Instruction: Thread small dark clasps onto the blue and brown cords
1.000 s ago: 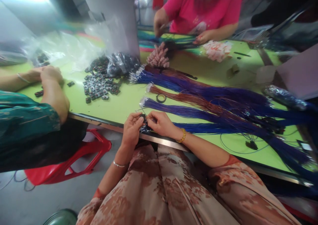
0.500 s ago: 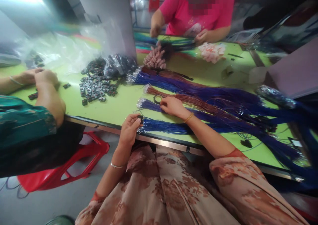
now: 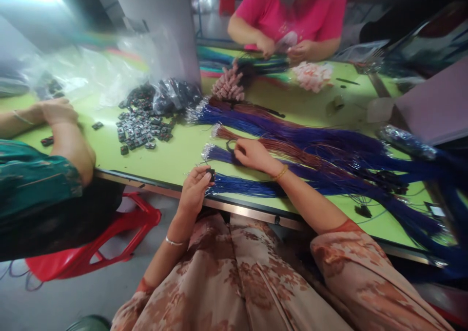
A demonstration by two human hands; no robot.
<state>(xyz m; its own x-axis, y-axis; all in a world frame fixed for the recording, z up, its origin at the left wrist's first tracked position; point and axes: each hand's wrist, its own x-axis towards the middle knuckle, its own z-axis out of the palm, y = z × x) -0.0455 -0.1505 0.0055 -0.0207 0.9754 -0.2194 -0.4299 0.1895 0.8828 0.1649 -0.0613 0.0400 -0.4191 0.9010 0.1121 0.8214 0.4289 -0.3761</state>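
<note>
Left hand (image 3: 193,189) pinches a half-covered black block (image 3: 211,175) by the worktop's (image 3: 171,160) near edge; the right hand's (image 3: 254,156) grip I can't tell.

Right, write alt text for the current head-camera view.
A person's bare left hand holds a small black rectangular part near the front edge of a lime-green table, while the right hand is at a bundle of thin purple wires. Small dark rectangular pieces lie heaped farther left; a co-worker in a bright pink top is across the table.
</note>
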